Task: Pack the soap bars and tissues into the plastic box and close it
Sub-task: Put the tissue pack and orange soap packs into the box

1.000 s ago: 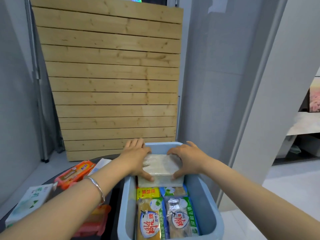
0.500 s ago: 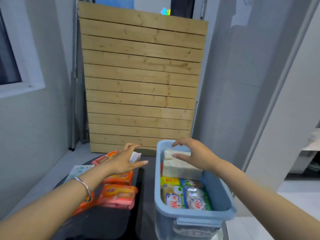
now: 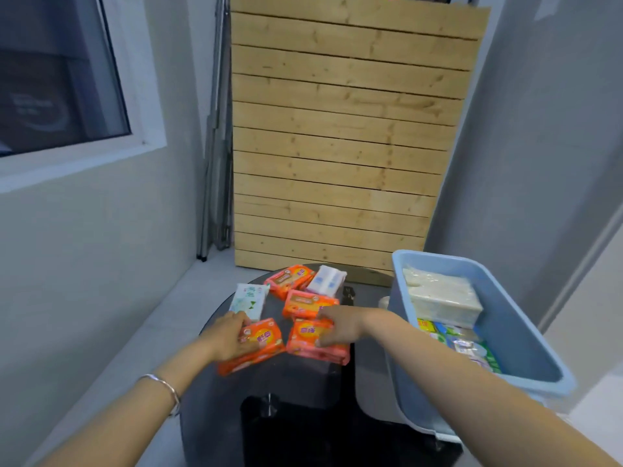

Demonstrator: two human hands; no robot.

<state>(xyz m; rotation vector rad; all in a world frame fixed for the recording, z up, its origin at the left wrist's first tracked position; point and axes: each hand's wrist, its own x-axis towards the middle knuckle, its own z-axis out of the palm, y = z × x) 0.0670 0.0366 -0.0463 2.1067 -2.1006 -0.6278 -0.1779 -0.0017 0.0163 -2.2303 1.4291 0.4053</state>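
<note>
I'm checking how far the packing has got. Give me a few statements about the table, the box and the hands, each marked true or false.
1. Both hands rest on orange packs. True: left hand, right hand.
2. The blue box is empty. False: a white tissue block and wrapped packs lie inside.
3. A lid covers the box. False: it is open.
4. A green-and-white pack lies on the dark table. True.

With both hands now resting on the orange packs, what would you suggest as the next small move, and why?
Probably close each grip and lift: the left hand and right hand each rest on an orange soap pack, and the blue box at right has room.
</note>
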